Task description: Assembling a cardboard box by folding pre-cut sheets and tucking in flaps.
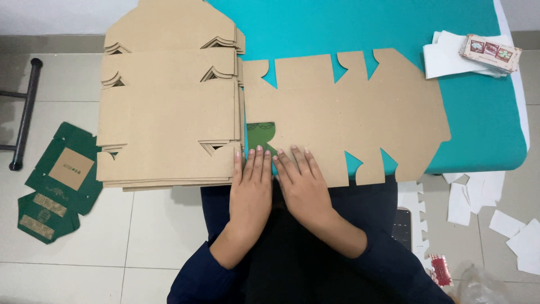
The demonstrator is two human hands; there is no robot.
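A flat brown cardboard box blank [360,112] lies printed side down on the teal table [484,129], with one small green flap [260,134] folded up at its left end. My left hand [251,186] rests flat, fingers together, on the near left edge of the blank, just below the green flap. My right hand [301,183] lies flat beside it, fingers slightly spread, pressing the blank's near edge. A thick stack of identical brown blanks [169,112] sits to the left, touching the single blank.
White paper sheets [450,59] and a small printed box [490,52] sit at the table's far right. Green printed box blanks [53,186] lie on the tiled floor at left, near a dark metal leg [25,112]. White paper scraps [506,219] litter the floor at right.
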